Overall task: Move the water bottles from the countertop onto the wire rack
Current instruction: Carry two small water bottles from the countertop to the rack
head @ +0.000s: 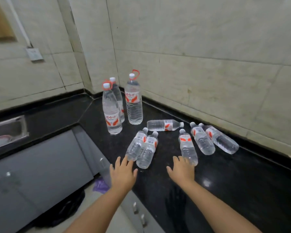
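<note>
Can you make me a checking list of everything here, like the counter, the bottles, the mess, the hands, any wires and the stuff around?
Surface: black countertop, glossy.
Job's things: three tall bottles upright in the corner; six small bottles lying on their sides. No wire rack seen.
Clutter: nothing seen on the counter.
Hands: left hand open, fingertips at a small bottle; right hand open, touching another. No grip yet.
Cables: nothing seen; white conduit runs to a wall socket.
Surroundings: tiled walls, sink at left, grey cabinet doors.
</note>
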The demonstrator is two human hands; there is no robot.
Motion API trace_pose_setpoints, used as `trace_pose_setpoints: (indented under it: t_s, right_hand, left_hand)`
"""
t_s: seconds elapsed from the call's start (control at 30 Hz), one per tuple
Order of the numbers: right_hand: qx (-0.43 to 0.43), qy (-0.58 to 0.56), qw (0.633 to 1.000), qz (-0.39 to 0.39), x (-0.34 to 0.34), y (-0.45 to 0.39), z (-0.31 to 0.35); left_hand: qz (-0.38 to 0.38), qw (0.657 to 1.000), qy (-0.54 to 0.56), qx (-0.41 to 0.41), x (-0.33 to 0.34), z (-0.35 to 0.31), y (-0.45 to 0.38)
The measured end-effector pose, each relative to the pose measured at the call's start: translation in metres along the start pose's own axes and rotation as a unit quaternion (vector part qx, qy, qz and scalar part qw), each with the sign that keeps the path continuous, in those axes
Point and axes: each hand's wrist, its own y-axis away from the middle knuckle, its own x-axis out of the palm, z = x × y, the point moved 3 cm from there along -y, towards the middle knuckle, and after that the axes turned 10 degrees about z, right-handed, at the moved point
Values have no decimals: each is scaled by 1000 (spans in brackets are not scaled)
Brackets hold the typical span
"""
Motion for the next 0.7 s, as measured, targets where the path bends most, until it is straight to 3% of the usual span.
trace_pose_setpoints:
  t_s: [0.23, 0.43, 0.6, 0.7]
  right_hand:
    - [27, -53, 997, 55, 12, -95, 24]
    - [51, -121, 989, 70, 31, -151, 62]
    - [130, -350, 924, 84, 48, -175, 80]
    - [173, -410, 893, 72, 54, -179, 85]
  left_hand:
    - [57, 998, 9, -2, 5, 12, -105]
    - [89, 994, 41, 56, 22, 17, -171]
    - [139, 968, 155, 138, 29, 24, -201]
    - [152, 964, 145, 164, 30, 40, -210]
